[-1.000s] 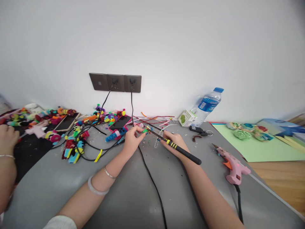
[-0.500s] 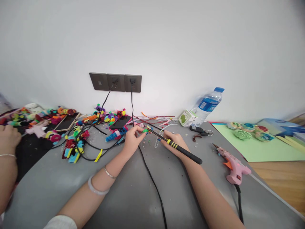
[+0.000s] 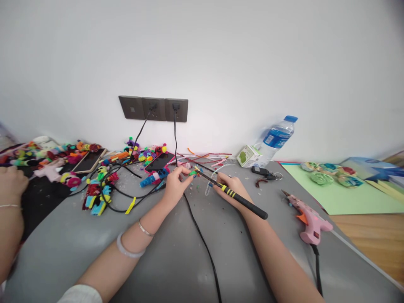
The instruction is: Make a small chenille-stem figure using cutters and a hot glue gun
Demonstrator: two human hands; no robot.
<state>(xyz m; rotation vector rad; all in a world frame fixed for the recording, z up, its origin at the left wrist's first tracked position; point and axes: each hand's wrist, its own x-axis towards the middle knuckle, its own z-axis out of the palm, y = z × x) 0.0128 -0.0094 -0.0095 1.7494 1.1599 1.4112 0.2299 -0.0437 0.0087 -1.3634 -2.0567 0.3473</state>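
Thumb and forefinger of my left hand are pinched on a small bright green piece, too small to name surely. My right hand is closed around a long tool with a black-and-yellow handle. Its thin metal tip meets the green piece at my left fingertips. The handle's end sticks out over my right wrist, and my right fingers are partly hidden behind it. A clear curved tube and small colourful scraps lie beneath the hands. Just left of my left hand rests a blue fuzzy figure.
Right of my arm lies a pink glue gun. A water bottle, small box and keys stand along the wall. Black cables cross the table. Fuzzy figures and phones crowd the left, near another person's hand.
Almost nothing differs. Both hands keep the same hold, and the tool's handle has shifted only very slightly.
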